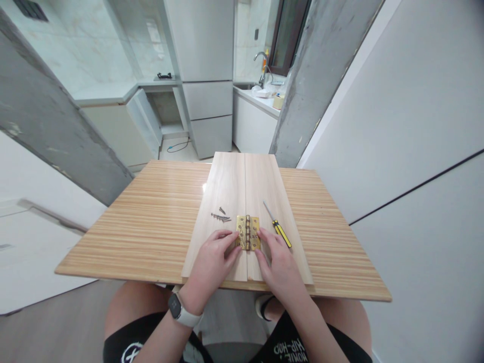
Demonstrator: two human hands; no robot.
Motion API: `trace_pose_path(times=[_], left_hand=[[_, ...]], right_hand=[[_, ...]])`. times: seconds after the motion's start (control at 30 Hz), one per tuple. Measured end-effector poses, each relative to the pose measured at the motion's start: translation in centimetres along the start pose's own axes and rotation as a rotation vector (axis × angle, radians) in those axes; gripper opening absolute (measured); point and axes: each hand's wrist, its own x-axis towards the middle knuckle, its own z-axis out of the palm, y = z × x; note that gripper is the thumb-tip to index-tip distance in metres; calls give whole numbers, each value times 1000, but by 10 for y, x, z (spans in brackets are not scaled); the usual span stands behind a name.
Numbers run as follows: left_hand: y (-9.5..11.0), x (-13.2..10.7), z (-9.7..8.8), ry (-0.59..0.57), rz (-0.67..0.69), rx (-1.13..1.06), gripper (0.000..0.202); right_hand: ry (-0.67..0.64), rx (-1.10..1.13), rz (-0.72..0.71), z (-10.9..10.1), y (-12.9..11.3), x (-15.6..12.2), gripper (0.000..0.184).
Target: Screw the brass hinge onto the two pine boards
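Observation:
A brass hinge [248, 230] lies across the seam of two pale wooden boards [230, 186], which rest side by side on a striped wooden table [151, 222]. My left hand [212, 264], with a watch at the wrist, rests on the left board with its fingertips pressed on the hinge's left leaf. My right hand [278, 264] rests on the right board, fingertips on the right leaf. Both hands lie fairly flat and grasp nothing. Several dark screws [221, 216] lie on the left board beside the hinge. A yellow-handled screwdriver [278, 227] lies on the right board.
The table's near edge is above my knees. A white wall stands close on the right, and a grey concrete pillar [317, 75] rises behind the table. Beyond it are kitchen cabinets, a counter and a sink tap [262, 65].

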Motion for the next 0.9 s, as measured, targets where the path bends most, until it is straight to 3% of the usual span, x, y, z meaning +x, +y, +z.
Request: trace_pose_path(times=[0.9], left_hand=[[-2, -1, 1, -16, -14, 18, 33]], right_hand=[[-2, 9, 13, -2, -2, 0, 43]])
